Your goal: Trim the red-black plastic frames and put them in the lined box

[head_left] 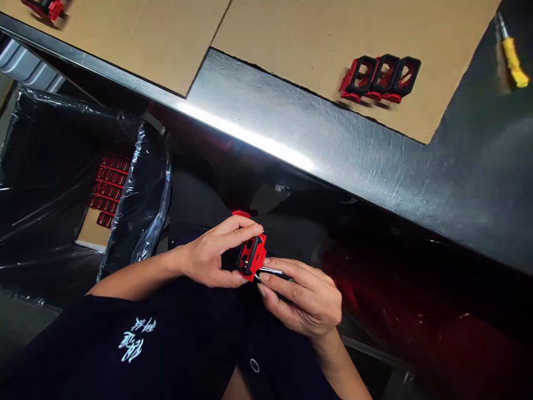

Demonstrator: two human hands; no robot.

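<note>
My left hand (222, 250) pinches a small red plastic part with a black rectangular frame (259, 256) between thumb and fingers, above my lap. The frame's opening faces left. From the right, my right hand (306, 294) grips a thin silver metal piece (271, 270) in its fingertips. That piece reaches the red part's lower right side; whether it is a pin or the tip of a tool I cannot tell. Another bit of red (241, 213) shows just behind my left fingers, mostly hidden.
Ahead runs a metal table (266, 116) with cardboard sheets (291, 33). Several similar red and black parts (385, 78) stand there, with more (52, 10) at far left. A yellow-handled tool (514, 61) lies right. At left, a plastic-lined bin (144, 161) holds rows of red parts (109, 186).
</note>
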